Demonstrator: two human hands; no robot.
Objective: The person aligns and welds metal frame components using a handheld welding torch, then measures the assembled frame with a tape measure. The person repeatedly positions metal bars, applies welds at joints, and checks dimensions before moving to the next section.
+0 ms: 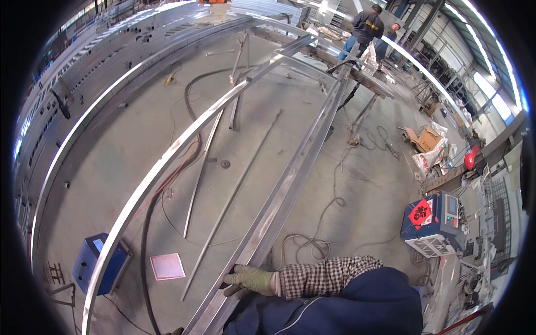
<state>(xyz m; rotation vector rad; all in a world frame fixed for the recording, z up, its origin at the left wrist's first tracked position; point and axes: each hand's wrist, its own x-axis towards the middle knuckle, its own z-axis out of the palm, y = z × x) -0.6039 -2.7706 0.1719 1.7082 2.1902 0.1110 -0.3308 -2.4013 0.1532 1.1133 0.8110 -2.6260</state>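
A long steel beam (279, 195) with a raised flange along it runs from the lower edge toward the far middle. My right hand (248, 280), in a greenish work glove with dark fingertips, grips this beam near its close end. The fingers reach across its top and curl at the left edge. A checked sleeve covers the right forearm. Only a dark scrap of my left hand (176, 331) shows at the lower edge beside the beam; its fingers are hidden. Left of the beam, a second long, pale metal bar (162, 164) curves through the view.
Thin metal strips (234, 195) and cables (318, 240) lie on the floor. Blue machines stand at left (103, 262) and right (430, 223). A pink-edged sheet (167, 267) lies left. Stacked metal profiles (84, 72) fill the far left. Two people (367, 28) stand at the far end.
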